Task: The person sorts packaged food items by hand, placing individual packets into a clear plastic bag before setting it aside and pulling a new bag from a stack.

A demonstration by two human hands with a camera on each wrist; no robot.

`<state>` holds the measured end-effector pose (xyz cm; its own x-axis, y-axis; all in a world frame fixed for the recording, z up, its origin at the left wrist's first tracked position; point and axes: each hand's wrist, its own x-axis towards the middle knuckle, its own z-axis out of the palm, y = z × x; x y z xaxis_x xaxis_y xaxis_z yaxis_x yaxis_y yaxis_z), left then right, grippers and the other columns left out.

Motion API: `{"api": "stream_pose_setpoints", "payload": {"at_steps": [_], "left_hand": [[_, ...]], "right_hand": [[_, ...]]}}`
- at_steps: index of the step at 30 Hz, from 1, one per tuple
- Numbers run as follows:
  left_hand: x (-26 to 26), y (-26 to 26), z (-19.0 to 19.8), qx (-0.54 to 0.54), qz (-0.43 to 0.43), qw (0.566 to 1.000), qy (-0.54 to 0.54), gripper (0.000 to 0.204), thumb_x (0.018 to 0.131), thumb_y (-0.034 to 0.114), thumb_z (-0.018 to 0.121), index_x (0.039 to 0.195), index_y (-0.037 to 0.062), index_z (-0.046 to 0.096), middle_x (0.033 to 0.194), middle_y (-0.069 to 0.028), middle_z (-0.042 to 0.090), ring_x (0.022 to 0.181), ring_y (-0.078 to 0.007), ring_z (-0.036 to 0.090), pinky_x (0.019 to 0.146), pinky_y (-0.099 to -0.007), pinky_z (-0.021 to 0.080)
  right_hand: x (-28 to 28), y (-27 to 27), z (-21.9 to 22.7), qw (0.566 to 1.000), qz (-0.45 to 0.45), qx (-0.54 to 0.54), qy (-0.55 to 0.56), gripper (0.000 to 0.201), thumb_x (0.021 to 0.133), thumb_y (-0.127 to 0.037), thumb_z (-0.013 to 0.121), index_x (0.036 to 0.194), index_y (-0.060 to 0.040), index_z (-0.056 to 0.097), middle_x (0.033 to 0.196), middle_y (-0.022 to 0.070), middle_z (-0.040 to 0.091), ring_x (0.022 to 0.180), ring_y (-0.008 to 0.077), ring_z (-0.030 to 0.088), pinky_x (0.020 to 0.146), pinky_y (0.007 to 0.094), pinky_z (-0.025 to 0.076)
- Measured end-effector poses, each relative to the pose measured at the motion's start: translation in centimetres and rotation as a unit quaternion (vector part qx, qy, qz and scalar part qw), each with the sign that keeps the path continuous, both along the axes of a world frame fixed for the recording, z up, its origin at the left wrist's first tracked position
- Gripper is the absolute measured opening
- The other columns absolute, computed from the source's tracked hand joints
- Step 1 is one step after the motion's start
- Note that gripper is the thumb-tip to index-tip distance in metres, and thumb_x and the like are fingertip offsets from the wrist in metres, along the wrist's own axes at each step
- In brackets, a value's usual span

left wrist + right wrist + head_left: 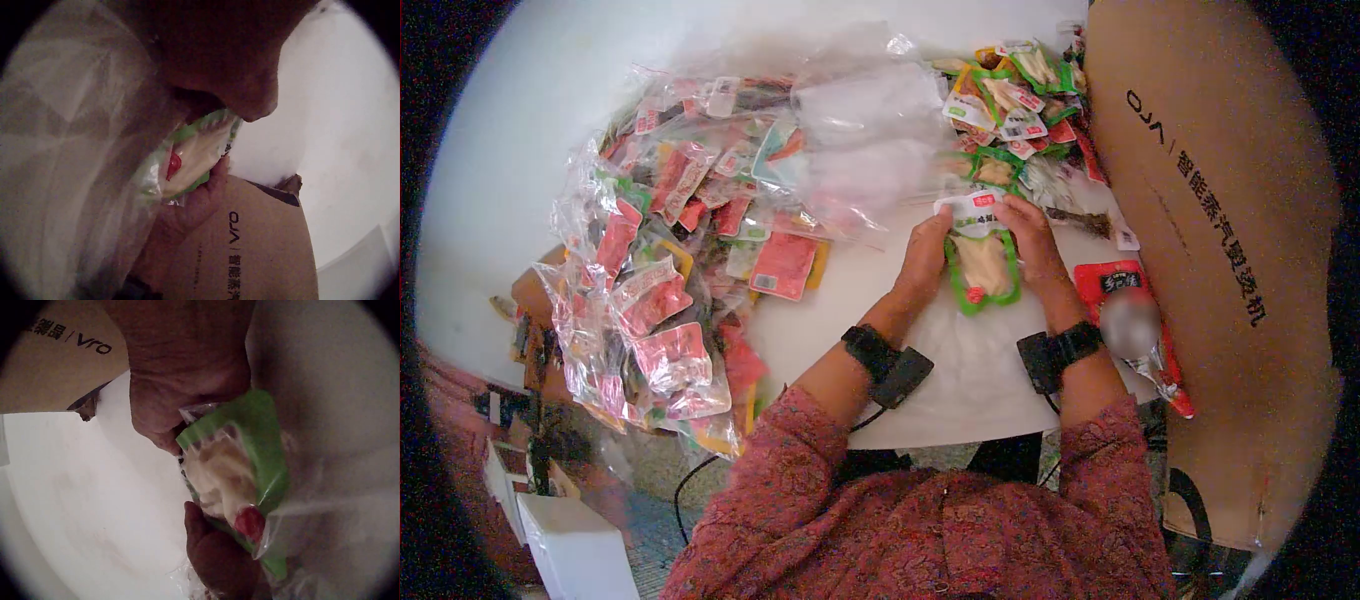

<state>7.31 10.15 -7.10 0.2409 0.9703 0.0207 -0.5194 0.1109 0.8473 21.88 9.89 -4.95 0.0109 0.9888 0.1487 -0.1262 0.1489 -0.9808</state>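
Both hands hold a vacuum-sealed food pouch with a green border, pale pieces inside, a white printed top and a small red spot near its bottom. In the head view, my left hand grips its upper left side and my right hand its upper right side, thumbs near the top edge. The left wrist view shows the pouch tilted between the left hand above and the right hand's fingers below. From the right wrist, the pouch's green border and red spot face the camera.
Clear bags of red packets heap up on the left of the white table. Similar green-edged pouches pile at the back right. A red pouch lies beside a tall cardboard box along the right side.
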Motion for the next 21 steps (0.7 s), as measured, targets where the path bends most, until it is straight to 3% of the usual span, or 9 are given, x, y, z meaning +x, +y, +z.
{"api": "stream_pose_setpoints", "payload": {"at_steps": [3, 7, 9, 15, 21], "left_hand": [[0.1, -0.1, 0.3, -0.021, 0.002, 1.000, 0.011, 0.039, 0.088, 0.030, 0.036, 0.094, -0.0046, 0.053, 0.088, -0.0093, 0.058, 0.076, -0.0147, 0.056, 0.070, -0.0263, 0.044], [0.1, 0.2, -0.4, 0.003, 0.012, 1.000, 0.003, 0.038, 0.088, 0.031, 0.038, 0.091, -0.0032, 0.054, 0.086, -0.0082, 0.058, 0.075, -0.0137, 0.055, 0.068, -0.0260, 0.044], [-0.1, 0.4, -0.6, 0.018, 0.011, 1.000, 0.022, 0.037, 0.088, 0.031, 0.039, 0.090, -0.0025, 0.055, 0.085, -0.0072, 0.058, 0.074, -0.0128, 0.055, 0.067, -0.0251, 0.044], [-0.1, 0.0, -0.2, 0.009, -0.001, 1.000, 0.013, 0.038, 0.088, 0.033, 0.038, 0.089, -0.0013, 0.055, 0.085, -0.0062, 0.057, 0.076, -0.0117, 0.053, 0.070, -0.0254, 0.043], [-0.1, -0.1, 0.1, 0.033, -0.003, 0.999, 0.012, 0.041, 0.088, 0.035, 0.036, 0.091, -0.0016, 0.055, 0.087, -0.0068, 0.057, 0.077, -0.0124, 0.053, 0.072, -0.0260, 0.043]], "right_hand": [[0.8, 1.5, -1.3, 0.999, 0.047, 0.002, -0.014, 0.029, 0.076, -0.025, 0.054, 0.089, 0.0001, 0.058, 0.083, 0.0054, 0.057, 0.079, 0.0138, 0.052, 0.072, 0.0250, 0.041], [0.7, 1.3, -1.3, 0.999, 0.053, 0.000, -0.001, 0.030, 0.076, -0.026, 0.054, 0.090, 0.0003, 0.058, 0.083, 0.0052, 0.057, 0.079, 0.0137, 0.052, 0.072, 0.0248, 0.041], [0.5, 1.0, -0.7, 0.999, 0.031, 0.022, -0.034, 0.019, 0.079, -0.018, 0.053, 0.090, -0.0027, 0.055, 0.082, -0.0007, 0.055, 0.074, 0.0066, 0.052, 0.067, 0.0198, 0.041], [0.7, 1.4, -1.4, 0.997, 0.070, -0.004, 0.027, 0.015, 0.079, -0.018, 0.053, 0.085, -0.0044, 0.055, 0.079, -0.0011, 0.055, 0.072, 0.0065, 0.051, 0.065, 0.0199, 0.042], [0.5, 1.2, -1.2, 0.999, 0.046, 0.020, 0.008, 0.014, 0.079, -0.019, 0.054, 0.083, -0.0057, 0.056, 0.078, -0.0014, 0.055, 0.072, 0.0059, 0.050, 0.065, 0.0200, 0.041]]}}
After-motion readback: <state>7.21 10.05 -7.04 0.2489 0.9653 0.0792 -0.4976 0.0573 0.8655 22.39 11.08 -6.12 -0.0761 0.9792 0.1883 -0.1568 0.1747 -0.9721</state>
